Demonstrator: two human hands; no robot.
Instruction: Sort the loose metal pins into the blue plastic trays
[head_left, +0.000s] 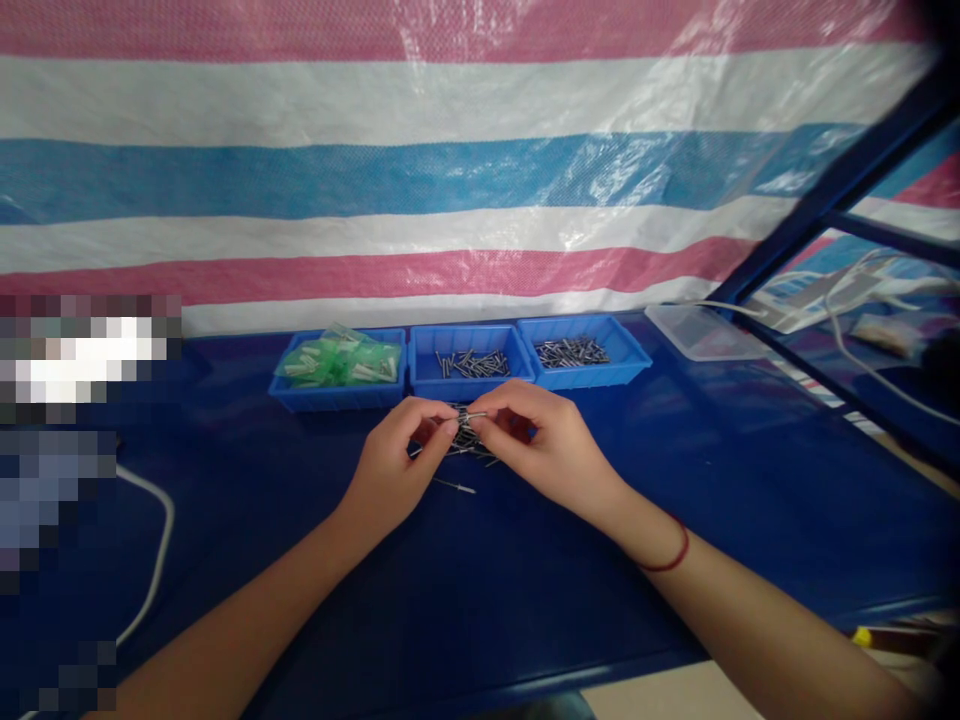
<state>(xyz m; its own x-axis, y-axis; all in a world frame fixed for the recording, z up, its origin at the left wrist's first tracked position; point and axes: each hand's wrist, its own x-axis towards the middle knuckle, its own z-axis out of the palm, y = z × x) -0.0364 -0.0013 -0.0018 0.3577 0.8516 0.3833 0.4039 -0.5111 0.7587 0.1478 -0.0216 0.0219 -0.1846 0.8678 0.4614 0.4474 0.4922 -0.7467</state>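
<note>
- A slim metal pin (480,414) is held just in front of the middle blue bin (426,372), above a heap of similar pins (466,440).
- By the left hand (397,455), in front of the middle blue bin and a little to its left, the near end of the pin is met; thumb and forefinger are pressed together in a pinch there, while the other fingers are curled and partly hidden.
- By the right hand (551,440), in front of the middle blue bin and to its right, the pin is pinched between thumb and forefinger; the remaining fingers are bent inward. A thin red bracelet (675,562) is worn on this wrist.
- One loose pin (456,486) is seen lying on the dark blue tabletop (480,590), farther out in front of the middle blue bin than the heap.
- Short metal pieces (474,365) are contained in the middle blue bin.
- More metal pieces (574,352) are held in the right blue bin (622,372), placed just beside the middle one.
- To the left of the middle blue bin, green plastic wrapping (337,362) with pale pieces inside is heaped in the left blue bin (337,400).
- Well to the right of the middle blue bin, a clear plastic tray (701,335) is set down.
- Behind the middle blue bin, a striped plastic sheet (420,180) is hung.
</note>
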